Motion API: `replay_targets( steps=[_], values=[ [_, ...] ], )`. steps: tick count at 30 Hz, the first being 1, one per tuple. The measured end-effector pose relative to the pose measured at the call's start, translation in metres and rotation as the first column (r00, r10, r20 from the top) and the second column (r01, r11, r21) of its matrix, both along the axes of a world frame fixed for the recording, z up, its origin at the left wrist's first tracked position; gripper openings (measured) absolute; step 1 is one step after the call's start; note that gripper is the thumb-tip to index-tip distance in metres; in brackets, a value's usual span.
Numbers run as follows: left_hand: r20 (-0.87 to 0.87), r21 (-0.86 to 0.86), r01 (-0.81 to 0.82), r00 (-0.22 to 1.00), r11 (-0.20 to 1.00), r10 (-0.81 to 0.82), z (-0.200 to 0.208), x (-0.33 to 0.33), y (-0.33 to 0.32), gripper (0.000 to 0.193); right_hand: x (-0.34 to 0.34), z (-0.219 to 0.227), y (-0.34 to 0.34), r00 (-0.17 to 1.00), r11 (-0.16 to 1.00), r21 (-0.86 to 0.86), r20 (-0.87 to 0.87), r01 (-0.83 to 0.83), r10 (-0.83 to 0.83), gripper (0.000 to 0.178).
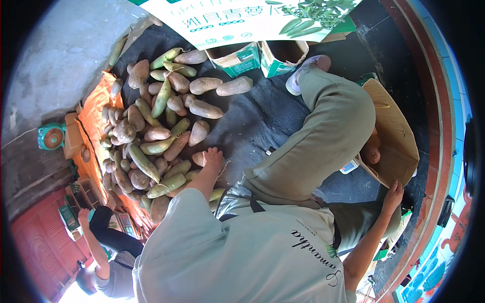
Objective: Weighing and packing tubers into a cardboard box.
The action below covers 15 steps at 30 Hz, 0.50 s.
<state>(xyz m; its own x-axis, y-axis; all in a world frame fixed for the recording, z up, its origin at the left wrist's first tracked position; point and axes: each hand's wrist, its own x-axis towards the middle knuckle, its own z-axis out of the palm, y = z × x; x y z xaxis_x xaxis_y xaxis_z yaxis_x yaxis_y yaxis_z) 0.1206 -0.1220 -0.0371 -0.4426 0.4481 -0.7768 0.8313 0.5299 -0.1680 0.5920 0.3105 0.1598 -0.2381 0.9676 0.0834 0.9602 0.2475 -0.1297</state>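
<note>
My left hand (214, 158) reaches to the near right edge of a heap of produce. Its fingers are curled against a reddish-brown sweet potato (198, 159), which they partly hide. Around it lie more brown sweet potatoes (205, 109) and long green radishes (143, 160), mixed together. On my right, an open cardboard box (395, 132) stands tilted beside my leg. The fingers of my right hand (393, 196) grip its near rim. Inside the box a sweet potato (371, 154) shows near the lower left; my leg covers part of the box.
Dark cloth (242, 121) and an orange sheet (98, 101) lie under the heap. Two green-and-white cartons (240, 63) stand at the far side below a large printed board (247, 20). A small scale (349, 166) is by my knee. Another person (108, 252) sits at lower left.
</note>
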Motion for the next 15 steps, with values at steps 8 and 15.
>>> replay_targets(
  steps=[8, 15],
  values=[
    [0.092, -0.094, -0.041, 0.995, 0.995, 0.05, -0.009, 0.008, -0.006, 0.038, 0.006, -0.005, 0.006, 0.999, 0.999, 0.026, -0.018, -0.042, 0.043, 0.034],
    [0.104, -0.053, -0.145, 0.983, 0.988, 0.15, 0.013, -0.027, 0.02, 0.064, 0.007, -0.004, 0.005, 0.999, 1.0, 0.019, 0.037, -0.006, 0.005, 0.034]
  ],
)
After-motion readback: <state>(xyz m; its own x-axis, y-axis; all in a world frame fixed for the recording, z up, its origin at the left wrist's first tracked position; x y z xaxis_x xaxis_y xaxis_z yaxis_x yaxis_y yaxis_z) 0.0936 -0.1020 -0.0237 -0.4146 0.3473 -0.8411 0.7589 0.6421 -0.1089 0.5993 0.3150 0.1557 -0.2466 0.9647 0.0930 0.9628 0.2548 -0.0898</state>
